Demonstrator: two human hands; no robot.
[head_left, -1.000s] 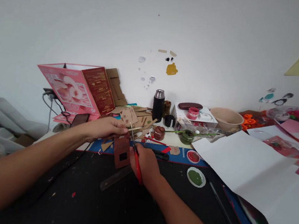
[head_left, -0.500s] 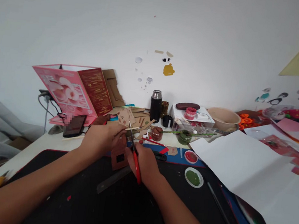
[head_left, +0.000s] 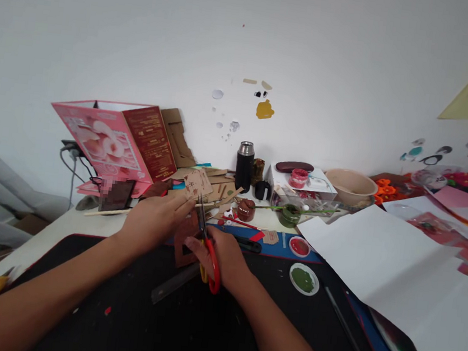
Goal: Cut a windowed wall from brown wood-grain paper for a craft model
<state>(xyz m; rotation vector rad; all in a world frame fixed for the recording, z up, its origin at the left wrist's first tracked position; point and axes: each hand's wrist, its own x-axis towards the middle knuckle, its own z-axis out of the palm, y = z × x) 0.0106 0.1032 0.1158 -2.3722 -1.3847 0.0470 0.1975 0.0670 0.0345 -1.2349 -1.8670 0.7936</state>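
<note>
My right hand (head_left: 222, 256) grips red-handled scissors (head_left: 215, 272), whose blades point away from me beside my left fingertips. Some yellow shows on the inside of the handles. My left hand (head_left: 157, 214) is closed on a thin light stick (head_left: 205, 204) that reaches toward the blades. Below the left fingers a reddish-brown cardboard frame (head_left: 184, 249) with a cut-out stands on the black mat (head_left: 117, 314). A clear ruler (head_left: 173, 286) lies on the mat in front of it.
Behind the hands are cardboard scraps (head_left: 219, 188), a black flask (head_left: 244, 168) and paint jars (head_left: 289, 215). Lids of red (head_left: 299, 246) and green paint (head_left: 304, 279) lie right, near white paper (head_left: 393, 261). A pink box (head_left: 106, 144) stands left.
The scissors have turned in my right hand, so both handle loops show more and the blades sit lower. My left hand has barely moved.
</note>
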